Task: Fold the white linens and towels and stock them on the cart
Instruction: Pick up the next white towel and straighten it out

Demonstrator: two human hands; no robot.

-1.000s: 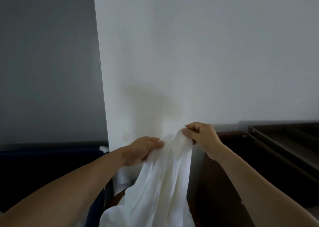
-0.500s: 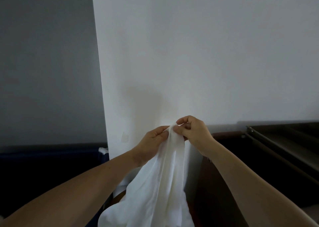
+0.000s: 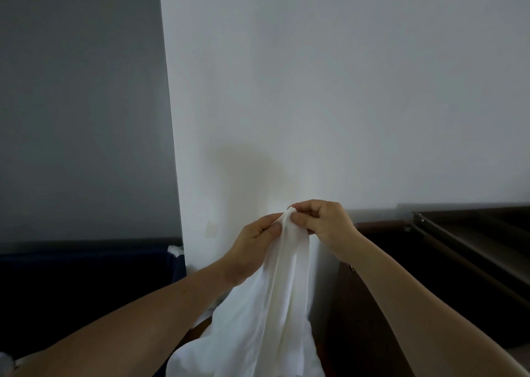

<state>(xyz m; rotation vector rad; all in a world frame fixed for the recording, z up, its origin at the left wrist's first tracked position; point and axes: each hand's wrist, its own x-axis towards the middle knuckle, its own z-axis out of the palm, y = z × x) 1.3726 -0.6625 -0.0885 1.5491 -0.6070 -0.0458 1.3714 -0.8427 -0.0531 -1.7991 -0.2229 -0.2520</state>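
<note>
White linen (image 3: pixel 275 305) hangs straight down from a shared pinch at its bunched top, where the left hand (image 3: pixel 253 243) and the right hand (image 3: pixel 325 223) meet, thumb and fingers of each closed on the cloth. Behind the grip stands a pale wall (image 3: pixel 329 90); to its right and lower sits dark wooden furniture (image 3: pixel 447 264), perhaps a cart, too dim to tell.

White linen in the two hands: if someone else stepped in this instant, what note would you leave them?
Left hand pinches the top edge of the white linen. Right hand pinches the same edge right beside it, held up before the white wall.
The rest of the linen hangs loose and bunched below.
Done: no fold shows yet.
Left: spread it, fold it, stock it. I cannot make out a cart in this view.
</note>
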